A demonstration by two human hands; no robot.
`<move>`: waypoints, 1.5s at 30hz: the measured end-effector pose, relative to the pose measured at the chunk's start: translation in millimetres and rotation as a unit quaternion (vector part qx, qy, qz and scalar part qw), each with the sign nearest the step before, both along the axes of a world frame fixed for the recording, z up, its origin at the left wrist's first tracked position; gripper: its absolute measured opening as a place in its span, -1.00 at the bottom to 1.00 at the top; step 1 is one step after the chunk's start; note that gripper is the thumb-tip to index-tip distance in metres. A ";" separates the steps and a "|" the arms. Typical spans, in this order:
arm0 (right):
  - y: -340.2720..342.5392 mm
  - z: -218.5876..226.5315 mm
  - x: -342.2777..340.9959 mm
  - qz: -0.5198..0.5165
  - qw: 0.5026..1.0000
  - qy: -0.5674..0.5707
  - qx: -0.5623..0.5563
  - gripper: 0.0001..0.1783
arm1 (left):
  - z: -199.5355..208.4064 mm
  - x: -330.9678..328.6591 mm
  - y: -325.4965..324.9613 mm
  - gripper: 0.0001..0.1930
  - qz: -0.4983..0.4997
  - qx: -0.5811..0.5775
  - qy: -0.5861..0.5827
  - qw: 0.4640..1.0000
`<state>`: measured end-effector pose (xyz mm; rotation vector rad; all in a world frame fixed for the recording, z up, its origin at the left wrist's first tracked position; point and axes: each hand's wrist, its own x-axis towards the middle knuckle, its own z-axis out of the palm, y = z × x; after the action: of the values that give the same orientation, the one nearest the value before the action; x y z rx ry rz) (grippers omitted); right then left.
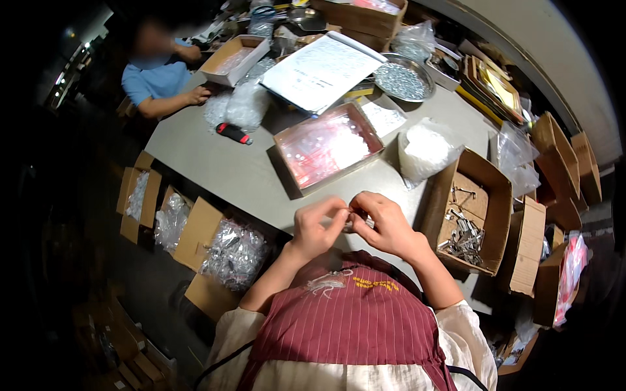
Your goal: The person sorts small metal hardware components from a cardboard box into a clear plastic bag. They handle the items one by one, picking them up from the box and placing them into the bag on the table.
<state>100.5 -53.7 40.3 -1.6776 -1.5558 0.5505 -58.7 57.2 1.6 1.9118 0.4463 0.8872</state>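
Note:
My left hand [317, 227] and my right hand [383, 225] meet over the near edge of the grey table. Both are closed in a pinch, fingertips together; whatever small thing they hold is too hidden to name. Just beyond them stands a shallow cardboard box [306, 186] filled with small clear and red plastic bags [326, 146]. Right of my right hand, an open cardboard box [464, 186] contains several loose metal parts [464, 234]. A plastic bag of small white pieces [427, 151] stands between the two boxes.
A red and black cutter [233, 133], a written-on paper pad [323, 72] and a metal bowl of small silver parts [403, 79] lie farther back. A person in blue [160, 85] sits at far left. Boxes of bagged parts [233, 254] line the table's left edge.

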 end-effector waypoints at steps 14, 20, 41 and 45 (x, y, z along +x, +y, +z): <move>141.7 -57.5 -32.7 0.064 0.998 0.027 0.006 -0.76 | -41.7 -135.9 69.7 -0.92 0.256 -0.203 -0.117 0.938; 181.6 -138.2 42.1 -0.058 0.967 -0.246 -0.036 -0.57 | -133.0 -241.9 81.4 -0.74 0.382 -0.126 0.175 0.898; 27.2 -30.2 19.2 -0.100 0.932 0.347 0.021 -0.81 | -8.3 15.1 50.6 -0.47 -0.060 -0.262 -0.036 0.963; -26.6 -33.4 28.3 -0.060 0.981 0.181 -0.027 -0.86 | 6.0 38.1 46.4 -0.80 -0.185 -0.366 0.031 0.912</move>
<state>128.8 -80.3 6.9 -1.5934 -1.1804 0.7921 -20.6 103.6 7.6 1.2623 0.3663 0.3281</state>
